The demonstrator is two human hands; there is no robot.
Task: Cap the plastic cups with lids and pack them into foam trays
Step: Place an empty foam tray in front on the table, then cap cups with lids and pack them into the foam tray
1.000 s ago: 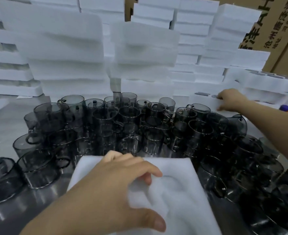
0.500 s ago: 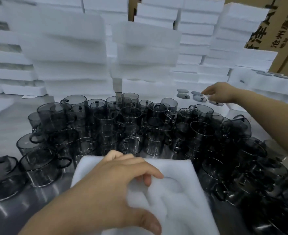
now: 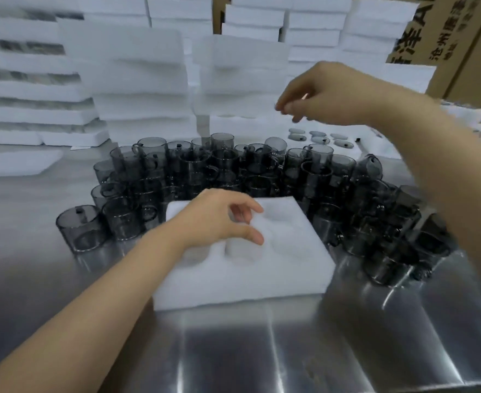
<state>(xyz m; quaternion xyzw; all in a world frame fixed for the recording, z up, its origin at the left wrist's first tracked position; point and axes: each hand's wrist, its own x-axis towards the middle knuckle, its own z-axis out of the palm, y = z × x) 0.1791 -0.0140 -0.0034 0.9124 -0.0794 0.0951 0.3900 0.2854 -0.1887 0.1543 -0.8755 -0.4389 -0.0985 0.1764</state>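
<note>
Over the steel tabletop [image 3: 262, 350], the left hand [image 3: 213, 219] rests on a white foam tray [image 3: 276, 268], fingers loosely curled, gripping nothing. Smoky plastic cups [image 3: 194, 168] crowd behind and right of it. Further right, the raised right hand [image 3: 327, 92] bunches its fingers; blur hides any grip. Grey lids [image 3: 318, 136] lie beyond.

The right hand [image 3: 327, 95], upper right, is motion-blurred; it may pinch something small, too smeared to name. The left hand [image 3: 219, 219] hides the upper-left part of the tray [image 3: 262, 273]. Boxes [image 3: 460, 52] are cut by the right edge.
</note>
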